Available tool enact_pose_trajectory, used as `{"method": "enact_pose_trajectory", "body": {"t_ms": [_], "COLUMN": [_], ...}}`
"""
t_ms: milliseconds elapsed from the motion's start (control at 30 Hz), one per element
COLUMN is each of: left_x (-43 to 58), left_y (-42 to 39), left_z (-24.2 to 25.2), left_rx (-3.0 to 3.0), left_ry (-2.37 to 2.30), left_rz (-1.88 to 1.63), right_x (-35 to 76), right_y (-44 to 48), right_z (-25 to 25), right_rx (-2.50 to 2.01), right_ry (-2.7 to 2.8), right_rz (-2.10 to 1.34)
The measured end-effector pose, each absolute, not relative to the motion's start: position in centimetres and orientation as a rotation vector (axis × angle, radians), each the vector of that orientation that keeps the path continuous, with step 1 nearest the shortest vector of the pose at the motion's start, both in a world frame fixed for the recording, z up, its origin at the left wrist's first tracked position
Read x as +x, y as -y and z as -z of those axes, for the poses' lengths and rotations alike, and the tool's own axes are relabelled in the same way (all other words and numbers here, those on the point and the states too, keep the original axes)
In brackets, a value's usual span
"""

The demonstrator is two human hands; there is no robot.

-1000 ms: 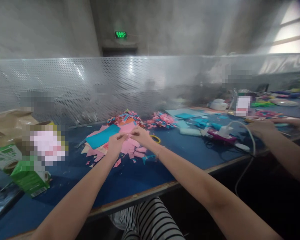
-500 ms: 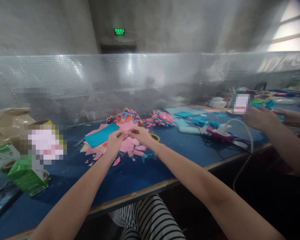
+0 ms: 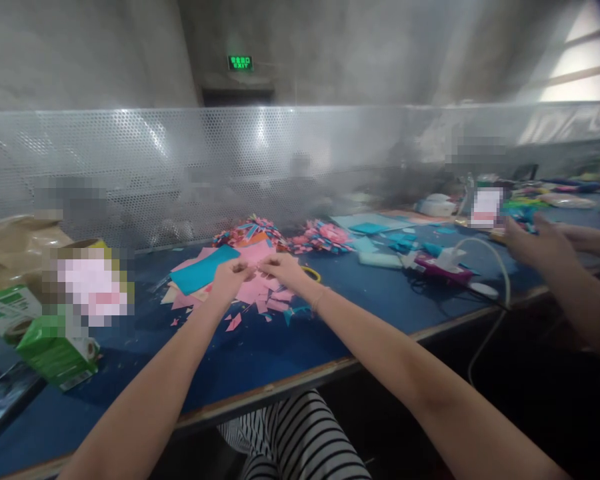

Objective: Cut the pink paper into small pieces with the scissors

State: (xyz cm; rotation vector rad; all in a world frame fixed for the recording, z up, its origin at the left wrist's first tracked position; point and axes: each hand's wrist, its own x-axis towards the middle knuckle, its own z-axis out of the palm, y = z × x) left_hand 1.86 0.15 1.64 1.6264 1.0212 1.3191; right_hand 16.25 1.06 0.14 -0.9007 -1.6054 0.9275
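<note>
My left hand (image 3: 231, 277) and my right hand (image 3: 284, 270) are close together over a heap of pink paper pieces (image 3: 265, 293), fingers pinched. Between the fingertips there seems to be a small pink piece of paper, hard to tell from the pink behind it. Left of my left hand lies a bright blue sheet (image 3: 204, 269), on top of pink and cream paper. A yellow ring (image 3: 312, 273), perhaps a tape roll, shows partly behind my right wrist. Small pink scraps and a teal scrap (image 3: 291, 315) lie nearer the table edge.
Behind the heap sit two multicoloured paper clusters (image 3: 253, 232). Rightward are light blue sheets (image 3: 367, 223), a purple tool (image 3: 440, 268) with a pale cable, and another person's hands (image 3: 540, 243). Green boxes (image 3: 57, 353) and a brown bag (image 3: 23, 247) stand left. A perforated panel (image 3: 260, 167) runs behind.
My fingertips have moved slightly apart, still pinched over the pink paper. The other person's hands at the right have shifted a little.
</note>
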Motion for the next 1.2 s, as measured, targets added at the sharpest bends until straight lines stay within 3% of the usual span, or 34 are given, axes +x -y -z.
{"method": "enact_pose_trajectory", "body": {"t_ms": [167,367,700,933,1200], "left_x": [1.69,1.55,1.72,1.87,2.34], "left_y": [-0.15,-0.06,-0.33,-0.07,0.55], "left_z": [-1.59,-1.22,-1.09,-0.98,-1.09], "left_rx": [1.550,1.458,1.497,1.438,1.287], "left_ry": [-0.970,-0.917,-0.971,-0.985,-0.875], "left_rz": [-1.276,-1.204,-1.346,-1.374,-1.311], "right_x": [16.15,16.35,16.05,15.91,16.19], "right_y": [-1.33,-0.61,-0.92,-0.60,-0.41], "right_z": [0.33,-0.34,-0.10,-0.09,-0.37], "right_rx": [-0.896,-0.866,-0.859,-0.832,-0.854], "right_ry": [1.565,1.654,1.637,1.767,1.755], "right_rz": [-1.017,-0.856,-0.863,-0.518,-0.447]}}
